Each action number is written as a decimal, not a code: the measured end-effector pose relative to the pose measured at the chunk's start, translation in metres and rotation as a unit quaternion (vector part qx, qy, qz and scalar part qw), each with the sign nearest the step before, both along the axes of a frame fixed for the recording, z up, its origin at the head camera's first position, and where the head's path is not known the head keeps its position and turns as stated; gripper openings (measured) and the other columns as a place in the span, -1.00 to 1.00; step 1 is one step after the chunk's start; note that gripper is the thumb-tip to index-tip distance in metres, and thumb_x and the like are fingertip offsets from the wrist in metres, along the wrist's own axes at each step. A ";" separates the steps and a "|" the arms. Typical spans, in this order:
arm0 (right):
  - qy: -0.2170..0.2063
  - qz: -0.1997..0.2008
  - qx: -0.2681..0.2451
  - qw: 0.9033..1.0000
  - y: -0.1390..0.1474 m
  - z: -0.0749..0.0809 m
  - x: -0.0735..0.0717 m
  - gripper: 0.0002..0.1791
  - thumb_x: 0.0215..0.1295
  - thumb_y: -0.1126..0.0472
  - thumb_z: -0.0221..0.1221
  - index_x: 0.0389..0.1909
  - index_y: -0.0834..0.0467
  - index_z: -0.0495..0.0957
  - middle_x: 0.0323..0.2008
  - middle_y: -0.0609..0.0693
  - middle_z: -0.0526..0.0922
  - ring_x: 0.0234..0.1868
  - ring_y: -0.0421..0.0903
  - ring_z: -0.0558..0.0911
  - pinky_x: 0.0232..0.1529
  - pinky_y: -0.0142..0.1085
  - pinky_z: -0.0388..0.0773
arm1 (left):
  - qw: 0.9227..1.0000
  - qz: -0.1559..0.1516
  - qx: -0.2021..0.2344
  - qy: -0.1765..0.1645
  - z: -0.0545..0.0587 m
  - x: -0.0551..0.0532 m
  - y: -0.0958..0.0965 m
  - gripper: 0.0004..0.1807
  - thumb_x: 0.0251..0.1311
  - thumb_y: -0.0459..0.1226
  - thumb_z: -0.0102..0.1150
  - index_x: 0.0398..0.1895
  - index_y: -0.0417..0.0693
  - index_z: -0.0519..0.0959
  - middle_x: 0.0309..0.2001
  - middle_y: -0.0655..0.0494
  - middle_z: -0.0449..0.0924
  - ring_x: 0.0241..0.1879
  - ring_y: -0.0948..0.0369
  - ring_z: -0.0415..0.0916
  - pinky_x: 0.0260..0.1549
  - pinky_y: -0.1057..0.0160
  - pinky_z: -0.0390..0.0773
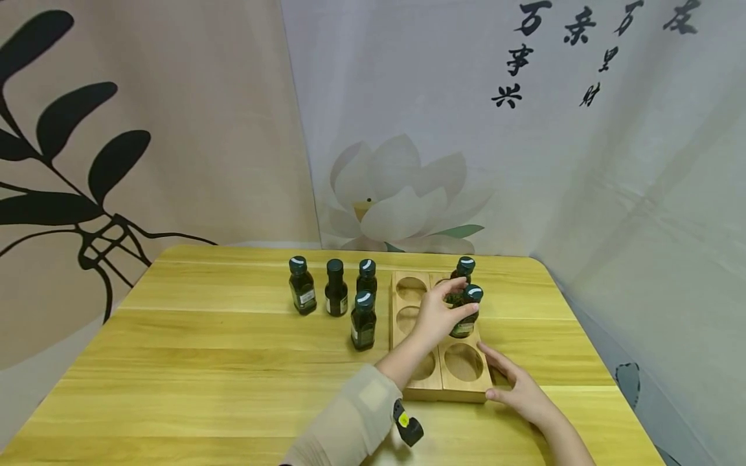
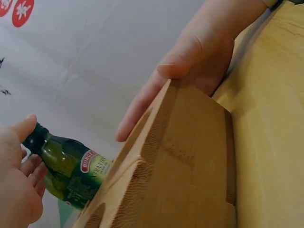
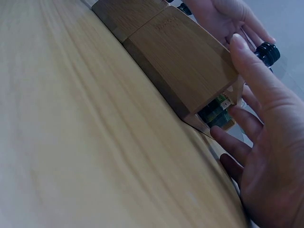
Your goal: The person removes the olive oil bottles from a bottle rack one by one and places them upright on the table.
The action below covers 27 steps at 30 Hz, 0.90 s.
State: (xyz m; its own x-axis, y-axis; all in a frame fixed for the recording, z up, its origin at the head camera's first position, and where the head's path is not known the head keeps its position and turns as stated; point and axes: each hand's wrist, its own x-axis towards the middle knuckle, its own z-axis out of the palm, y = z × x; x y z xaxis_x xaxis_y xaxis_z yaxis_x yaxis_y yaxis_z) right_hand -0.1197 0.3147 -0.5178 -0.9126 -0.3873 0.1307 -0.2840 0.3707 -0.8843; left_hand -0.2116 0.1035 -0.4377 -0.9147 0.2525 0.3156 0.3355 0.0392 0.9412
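Note:
A small dark green olive oil bottle [image 1: 464, 327] with a black cap stands in a round hole of the wooden holder [image 2: 185, 142]. My left hand [image 1: 436, 314] holds it near the cap, the thumb on one side and the fingers on the other. Its red and green label shows in the left wrist view. My right hand [image 1: 524, 391] rests at the holder's front right corner, thumb and fairly straight fingers touching its side. Behind the held bottle, another bottle [image 1: 465, 265] shows at the holder's back right, partly hidden by my left hand.
Left of the holder, several similar bottles stand on the wooden table [image 1: 204, 362]; the nearest bottle [image 1: 364, 323] is close to the holder's left side. Bare round holes show in the holder's left column and front right. A printed cloth backdrop [image 1: 408, 129] hangs behind the table.

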 end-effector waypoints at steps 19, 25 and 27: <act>-0.027 0.001 -0.021 0.999 0.001 -0.001 0.001 -0.18 0.22 0.24 0.30 0.47 -0.04 0.15 0.40 0.08 0.19 0.26 -0.31 0.28 0.15 0.38 0.06 | 1.000 0.013 0.013 0.012 -0.008 0.000 0.011 -0.57 0.16 -0.31 0.31 0.13 -0.06 0.56 -0.05 0.19 0.57 -0.02 0.30 0.46 -0.05 0.05 0.53; -0.023 0.001 -0.013 1.000 0.000 -0.001 0.000 -0.17 0.21 0.25 0.30 0.47 -0.04 0.14 0.41 0.06 0.20 0.27 -0.30 0.28 0.17 0.30 0.11 | 0.999 0.011 0.016 0.025 -0.007 0.000 0.011 -0.58 0.15 -0.36 0.31 0.11 -0.12 0.56 -0.03 0.14 0.56 -0.01 0.29 0.47 -0.03 0.04 0.52; -0.023 -0.001 -0.007 1.000 0.000 0.000 0.000 -0.16 0.21 0.26 0.30 0.47 -0.05 0.14 0.41 0.04 0.20 0.27 -0.30 0.28 0.21 0.13 0.17 | 0.999 0.010 0.017 0.030 -0.006 0.000 0.011 -0.58 0.15 -0.37 0.30 0.11 -0.13 0.56 -0.03 0.13 0.56 -0.01 0.28 0.47 -0.01 0.01 0.51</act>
